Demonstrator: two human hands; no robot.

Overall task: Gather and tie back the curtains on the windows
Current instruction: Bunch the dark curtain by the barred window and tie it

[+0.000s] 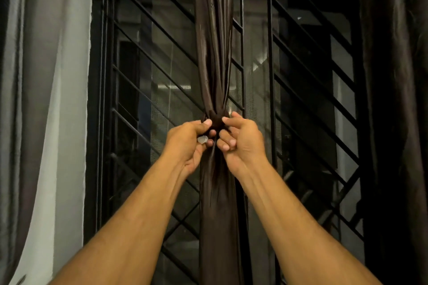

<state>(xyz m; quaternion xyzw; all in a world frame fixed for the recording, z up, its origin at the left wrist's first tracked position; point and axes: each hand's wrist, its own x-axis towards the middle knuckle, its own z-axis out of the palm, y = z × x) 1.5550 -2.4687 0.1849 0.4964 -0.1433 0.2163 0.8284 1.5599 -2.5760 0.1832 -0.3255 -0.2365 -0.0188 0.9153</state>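
Here, gathered dark curtain (214,53), left hand (187,143) and right hand (240,141) fingers pinching its tie (216,120) (knot half hidden)

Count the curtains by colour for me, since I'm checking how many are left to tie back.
Dark brown curtains: 2, the gathered curtain at centre, gripped at its tie by the left hand and right hand, and one hanging loose at the right edge.
Grey curtains: 1, hanging at the left.
Total: 3
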